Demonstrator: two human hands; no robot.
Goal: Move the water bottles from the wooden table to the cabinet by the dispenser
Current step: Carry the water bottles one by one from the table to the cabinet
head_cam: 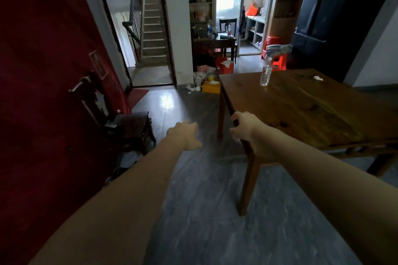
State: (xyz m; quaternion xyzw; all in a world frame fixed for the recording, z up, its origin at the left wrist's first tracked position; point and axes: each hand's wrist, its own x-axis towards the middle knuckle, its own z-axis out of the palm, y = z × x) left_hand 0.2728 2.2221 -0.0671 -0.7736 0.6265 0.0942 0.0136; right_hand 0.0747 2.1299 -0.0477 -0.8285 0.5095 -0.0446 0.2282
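Observation:
One clear plastic water bottle (265, 74) stands upright near the far left corner of the wooden table (312, 105). My right hand (247, 129) hovers at the table's near left edge, fingers curled apart, holding nothing; whether it touches the edge I cannot tell. My left hand (186, 134) is stretched out over the floor left of the table, fingers loosely spread and empty. The bottle is well beyond both hands. No cabinet or dispenser is identifiable with certainty.
A red door (43, 71) and a dark wooden chair (120, 118) stand at left. Ahead are a stairway doorway (150, 38), boxes and litter on the floor (209, 84), a small dark table with bottles (215, 38), red stools (277, 58), and a crumpled tissue (318, 78) on the wooden table.

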